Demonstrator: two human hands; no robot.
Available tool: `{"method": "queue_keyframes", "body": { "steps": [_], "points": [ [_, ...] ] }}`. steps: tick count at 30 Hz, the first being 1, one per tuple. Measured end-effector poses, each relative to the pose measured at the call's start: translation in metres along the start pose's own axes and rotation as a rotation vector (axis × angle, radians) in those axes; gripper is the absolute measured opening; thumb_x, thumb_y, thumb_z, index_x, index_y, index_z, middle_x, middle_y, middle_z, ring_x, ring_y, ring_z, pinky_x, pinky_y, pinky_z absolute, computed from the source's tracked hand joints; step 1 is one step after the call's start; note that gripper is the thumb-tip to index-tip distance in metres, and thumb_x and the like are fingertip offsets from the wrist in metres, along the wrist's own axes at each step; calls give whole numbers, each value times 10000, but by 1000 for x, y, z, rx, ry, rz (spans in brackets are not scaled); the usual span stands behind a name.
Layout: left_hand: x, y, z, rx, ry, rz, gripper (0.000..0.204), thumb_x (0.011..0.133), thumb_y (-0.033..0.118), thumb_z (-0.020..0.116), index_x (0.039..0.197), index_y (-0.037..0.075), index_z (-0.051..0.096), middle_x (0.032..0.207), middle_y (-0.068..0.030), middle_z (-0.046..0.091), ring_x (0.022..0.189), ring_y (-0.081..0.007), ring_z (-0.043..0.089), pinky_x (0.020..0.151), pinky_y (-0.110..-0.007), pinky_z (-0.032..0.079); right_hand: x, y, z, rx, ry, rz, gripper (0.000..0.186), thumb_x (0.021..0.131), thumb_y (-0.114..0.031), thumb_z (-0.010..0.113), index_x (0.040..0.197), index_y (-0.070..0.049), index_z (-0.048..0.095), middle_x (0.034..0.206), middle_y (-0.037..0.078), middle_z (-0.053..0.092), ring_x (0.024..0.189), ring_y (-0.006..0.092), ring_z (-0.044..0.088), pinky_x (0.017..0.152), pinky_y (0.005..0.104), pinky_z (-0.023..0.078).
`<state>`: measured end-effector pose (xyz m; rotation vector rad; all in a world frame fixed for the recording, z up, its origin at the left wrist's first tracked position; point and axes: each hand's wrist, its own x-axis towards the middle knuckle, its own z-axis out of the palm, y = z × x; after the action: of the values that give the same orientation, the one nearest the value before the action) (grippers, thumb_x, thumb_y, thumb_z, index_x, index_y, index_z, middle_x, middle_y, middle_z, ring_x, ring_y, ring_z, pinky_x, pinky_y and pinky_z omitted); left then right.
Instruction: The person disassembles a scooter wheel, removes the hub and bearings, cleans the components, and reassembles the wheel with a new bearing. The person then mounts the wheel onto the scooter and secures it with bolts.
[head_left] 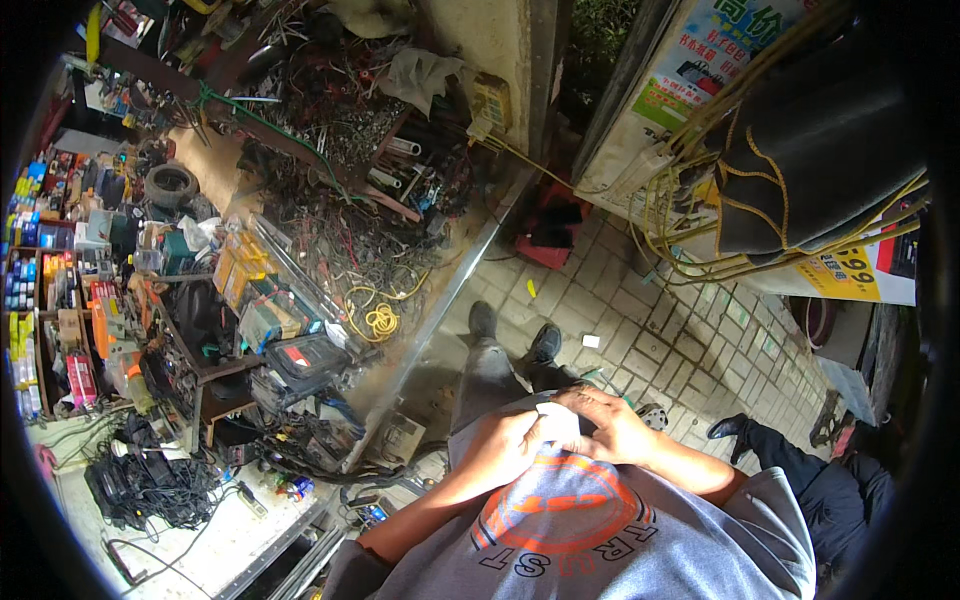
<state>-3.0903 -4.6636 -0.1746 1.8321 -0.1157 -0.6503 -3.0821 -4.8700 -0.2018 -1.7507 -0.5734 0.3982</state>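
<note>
White piece, paper or cloth hard to tell, held between both hands in front of the chest in the head view. Fingers of the left hand curled in tight, pinching its left side. Fingers of the right hand bent over it from the other side, drawn close together, tips partly hidden. Just below the hands, grey shirt with an orange ring print. Past the shoes, paved floor with a small white card, a yellow scrap and, farther off, a red box. To the left, coiled yellow cable, black case and tyre amid clutter; at lower left, pale worktop bearing tangled black cables. At right, dark trouser legs of another person.
</note>
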Motion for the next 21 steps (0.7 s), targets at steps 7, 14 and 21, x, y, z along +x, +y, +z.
{"method": "queue_keyframes", "body": {
  "steps": [7,14,21],
  "points": [
    [3,-21,31,-963,-109,-217,304,1001,318,487,963,32,583,798,-12,600,720,-123,570,618,-307,460,-19,14,16,1385,220,274,529,864,-198,707,1309,-14,487,1227,110,590,1128,213,557,949,355,457],
    [39,-60,71,-1691,-282,-309,360,996,383,462,1187,84,525,851,-23,564,705,-147,510,642,-279,405,-9,9,1,1164,890,187,577,883,-255,603,1341,34,403,1257,143,534,1132,241,538,987,395,427],
    [43,-72,69,-1535,-269,-481,487,954,511,467,1180,92,571,1125,-69,609,1031,-218,576,874,-372,470,-27,-12,0,-425,289,36,674,759,-297,765,1263,59,493,997,186,577,926,320,546,901,495,350]
  ]
}}
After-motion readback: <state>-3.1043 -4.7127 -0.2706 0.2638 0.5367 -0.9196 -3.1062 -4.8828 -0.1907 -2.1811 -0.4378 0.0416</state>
